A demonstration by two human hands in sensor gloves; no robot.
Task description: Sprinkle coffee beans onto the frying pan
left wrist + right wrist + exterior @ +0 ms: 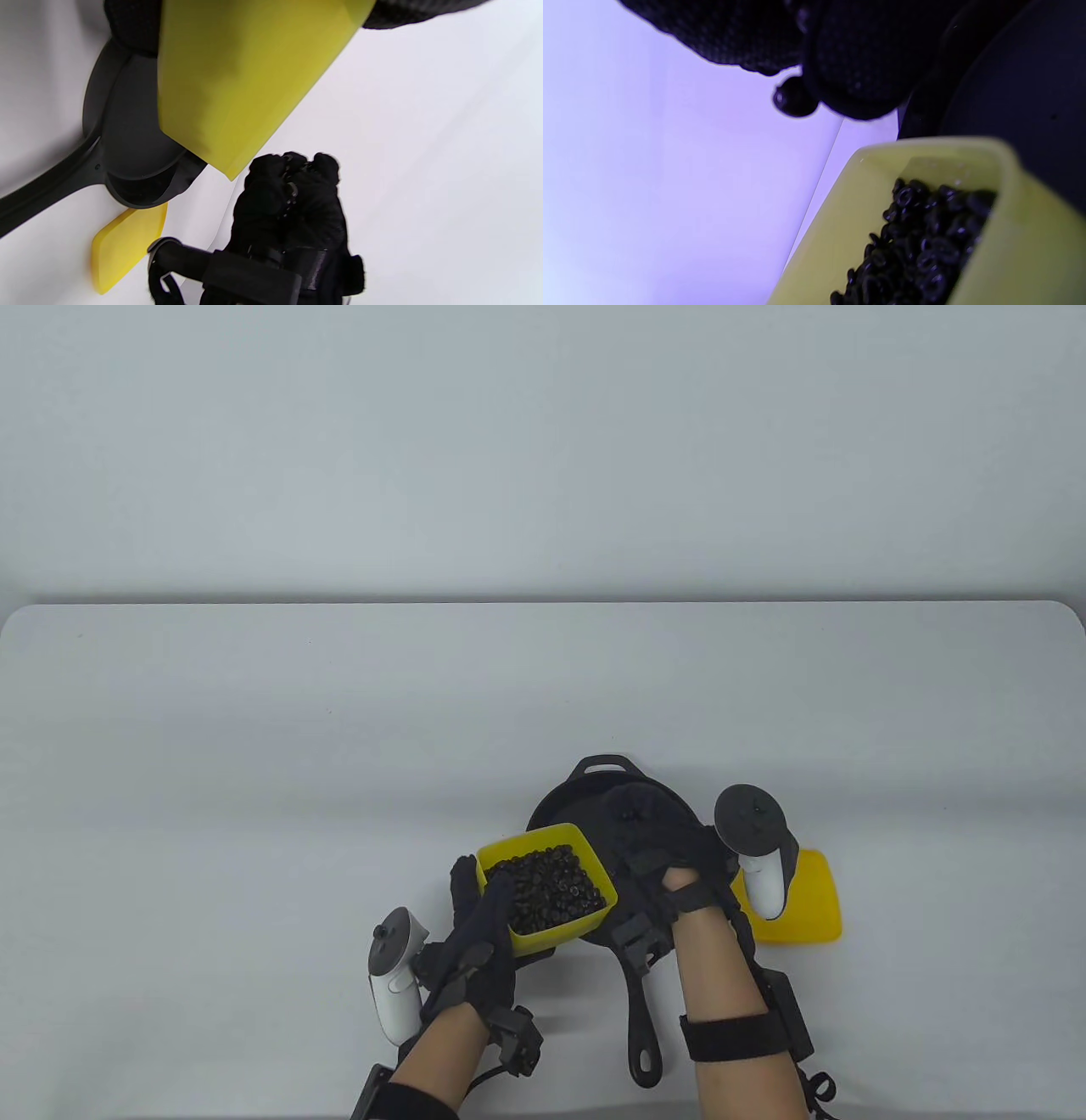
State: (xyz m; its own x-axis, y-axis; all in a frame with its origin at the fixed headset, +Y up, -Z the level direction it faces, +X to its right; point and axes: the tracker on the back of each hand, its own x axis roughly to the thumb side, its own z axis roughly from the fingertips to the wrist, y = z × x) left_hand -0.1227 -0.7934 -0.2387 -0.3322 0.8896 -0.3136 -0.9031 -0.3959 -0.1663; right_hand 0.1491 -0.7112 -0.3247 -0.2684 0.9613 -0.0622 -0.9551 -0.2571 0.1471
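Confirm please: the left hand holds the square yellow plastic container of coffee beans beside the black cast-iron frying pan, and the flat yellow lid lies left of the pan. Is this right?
One detail is wrong. The flat yellow lid lies right of the black cast-iron frying pan, not left, as the table view shows. The left hand does hold the square yellow plastic container of coffee beans.

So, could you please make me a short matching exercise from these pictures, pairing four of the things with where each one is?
Things:
1. yellow container
2. frying pan
3. yellow lid
4. right hand

Places:
A. flat on the table, to the right of the pan
B. on the table, handle towards the person
C. held by the left hand at the pan's left edge
D. over the pan, fingers bunched

Pairs: 1-C, 2-B, 3-A, 4-D
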